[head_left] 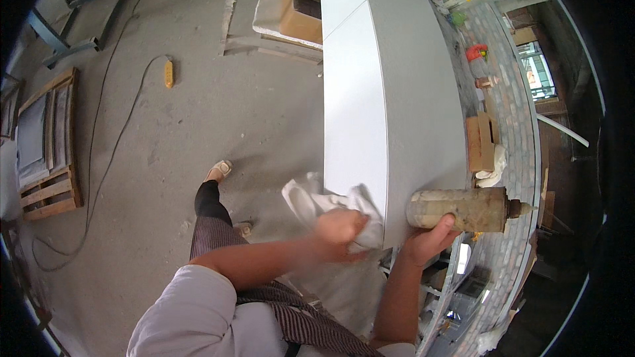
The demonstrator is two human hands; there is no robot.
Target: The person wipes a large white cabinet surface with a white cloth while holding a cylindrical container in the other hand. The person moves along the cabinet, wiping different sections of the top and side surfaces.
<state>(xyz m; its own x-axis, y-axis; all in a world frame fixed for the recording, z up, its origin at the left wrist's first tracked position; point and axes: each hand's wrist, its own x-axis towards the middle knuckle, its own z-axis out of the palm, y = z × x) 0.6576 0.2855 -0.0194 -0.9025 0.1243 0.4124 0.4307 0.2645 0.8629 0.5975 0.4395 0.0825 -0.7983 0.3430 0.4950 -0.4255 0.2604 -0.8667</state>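
Note:
A long panel with a white face [354, 109] and a grey face [419, 84] runs away from me. At its near end, my left hand [342, 228] is closed on a crumpled white cloth [300, 201], which lies against the white face and its edge; the hand is blurred. My right hand [431, 244] holds a stained, translucent plastic bottle [456, 210] with a pointed nozzle, on its side beyond the grey face. Its nozzle points right. The right thumb lies on the bottle, while the other fingers are mostly hidden beneath it.
An open cardboard box [480, 141] stands right of the panel, near a brick wall [513, 134]. Under a white top at the upper left lies another cardboard box [300, 17]. A yellow power strip [169, 74] with its cable lies on the concrete floor, and a wooden pallet [52, 198] stands far left.

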